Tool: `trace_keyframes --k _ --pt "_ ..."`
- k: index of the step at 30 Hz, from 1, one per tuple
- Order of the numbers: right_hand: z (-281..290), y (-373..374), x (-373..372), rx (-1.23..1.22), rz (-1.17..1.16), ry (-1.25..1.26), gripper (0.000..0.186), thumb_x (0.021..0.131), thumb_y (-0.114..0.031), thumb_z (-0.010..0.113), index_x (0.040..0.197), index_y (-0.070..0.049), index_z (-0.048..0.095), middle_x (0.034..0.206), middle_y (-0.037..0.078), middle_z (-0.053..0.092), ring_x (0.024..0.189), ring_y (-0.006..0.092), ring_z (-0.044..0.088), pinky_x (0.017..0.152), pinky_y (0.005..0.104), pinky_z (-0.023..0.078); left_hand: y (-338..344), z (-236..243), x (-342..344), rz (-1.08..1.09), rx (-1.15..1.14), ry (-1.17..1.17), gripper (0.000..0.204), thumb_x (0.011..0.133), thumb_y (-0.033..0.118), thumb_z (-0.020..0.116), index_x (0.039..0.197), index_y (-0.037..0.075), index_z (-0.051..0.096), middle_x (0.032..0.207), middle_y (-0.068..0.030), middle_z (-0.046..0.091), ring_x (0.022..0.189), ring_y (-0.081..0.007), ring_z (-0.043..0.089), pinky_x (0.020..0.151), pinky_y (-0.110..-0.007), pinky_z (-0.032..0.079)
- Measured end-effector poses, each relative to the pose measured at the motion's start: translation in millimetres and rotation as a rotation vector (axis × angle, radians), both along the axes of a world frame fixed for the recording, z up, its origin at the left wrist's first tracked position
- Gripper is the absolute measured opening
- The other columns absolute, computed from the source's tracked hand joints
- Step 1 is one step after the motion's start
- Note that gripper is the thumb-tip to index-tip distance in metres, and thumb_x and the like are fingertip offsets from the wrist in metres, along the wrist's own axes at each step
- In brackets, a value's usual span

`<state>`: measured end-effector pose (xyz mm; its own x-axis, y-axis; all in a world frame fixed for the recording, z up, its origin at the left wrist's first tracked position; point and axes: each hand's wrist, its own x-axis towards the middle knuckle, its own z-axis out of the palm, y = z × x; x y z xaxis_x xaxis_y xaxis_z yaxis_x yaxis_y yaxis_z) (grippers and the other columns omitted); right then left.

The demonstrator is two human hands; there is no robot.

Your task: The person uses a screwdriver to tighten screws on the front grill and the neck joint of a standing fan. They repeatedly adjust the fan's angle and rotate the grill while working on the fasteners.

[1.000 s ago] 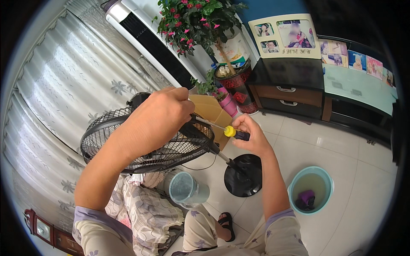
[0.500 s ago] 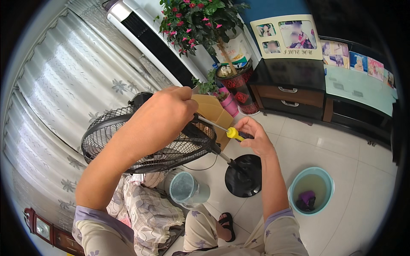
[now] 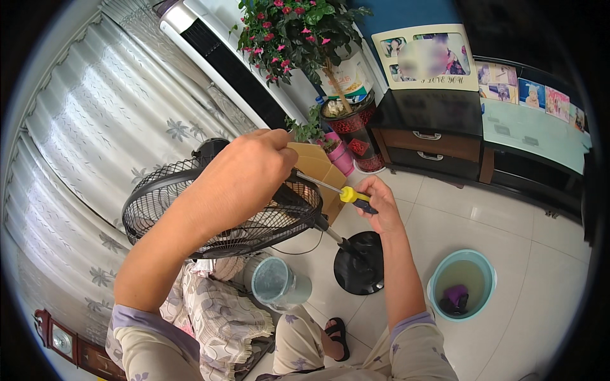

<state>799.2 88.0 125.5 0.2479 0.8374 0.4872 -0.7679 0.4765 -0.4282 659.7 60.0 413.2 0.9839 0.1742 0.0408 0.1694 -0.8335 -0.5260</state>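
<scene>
A black standing fan (image 3: 219, 209) leans in front of me, its wire cage tilted and its pole running down to a round black base (image 3: 359, 263). My left hand (image 3: 257, 168) is closed at the cage's upper right edge; the back of the hand hides what its fingers grip. My right hand (image 3: 384, 204) holds a screwdriver (image 3: 348, 195) by its yellow and black handle, thumb and fingers round the black end. Its metal shaft points left toward the fan beside my left hand, and the tip is hidden there.
A pale blue bin (image 3: 272, 282) stands below the fan beside a cloth-covered seat (image 3: 222, 311). To the right, a blue basin (image 3: 492, 279) holds cloudy water and a purple and black thing. A cardboard box (image 3: 318, 166), potted plants and a black cabinet (image 3: 432, 114) stand behind.
My right hand has shifted slightly left and turned, and more of the handle's black end shows. My left hand has moved only slightly, staying at the fan.
</scene>
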Motion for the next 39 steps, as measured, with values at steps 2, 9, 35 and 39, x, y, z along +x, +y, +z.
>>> trace_keyframes --k 2,9,35,39 --pt "-1.1 -0.6 1.3 0.072 0.073 -0.022 0.029 0.066 -0.005 0.058 0.091 -0.007 0.045 0.087 0.007 0.053 0.059 0.0119 0.052 0.045 0.0198 0.038 1.0 0.9 -0.7 -0.001 0.004 -0.011 0.01 0.069 0.003 0.06 0.073 -0.002 0.053 0.075 -0.0138 0.049 0.075 -0.0318 0.054 0.067 -0.039 0.045" --pt "0.9 -3.6 -5.5 0.023 -0.048 0.108 0.025 0.073 -0.004 0.056 0.096 -0.006 0.048 0.086 0.007 0.053 0.061 0.0136 0.053 0.047 0.0218 0.041 2.6 2.2 -1.6 -0.008 0.016 0.0 0.01 0.069 0.003 0.061 0.072 -0.003 0.052 0.073 -0.0139 0.049 0.075 -0.0317 0.054 0.066 -0.039 0.045" --pt "-4.5 0.3 -12.5 -0.029 -0.118 0.004 0.033 0.095 -0.036 0.035 0.105 -0.005 0.044 0.076 0.004 0.045 0.055 0.0084 0.04 0.042 0.0201 0.03 2.9 0.6 -2.8 -0.011 0.005 -0.035 0.012 0.07 0.004 0.06 0.071 -0.003 0.051 0.073 -0.0141 0.048 0.074 -0.0323 0.053 0.063 -0.04 0.044" --pt "-5.6 0.9 -12.5 -0.031 -0.163 -0.006 0.031 0.093 -0.034 0.039 0.105 -0.006 0.044 0.073 0.002 0.043 0.055 0.0078 0.039 0.042 0.0194 0.029 4.3 1.7 -2.6 -0.018 0.018 -0.035 0.013 0.07 0.005 0.06 0.071 -0.003 0.05 0.073 -0.0141 0.048 0.073 -0.0327 0.053 0.063 -0.041 0.044"
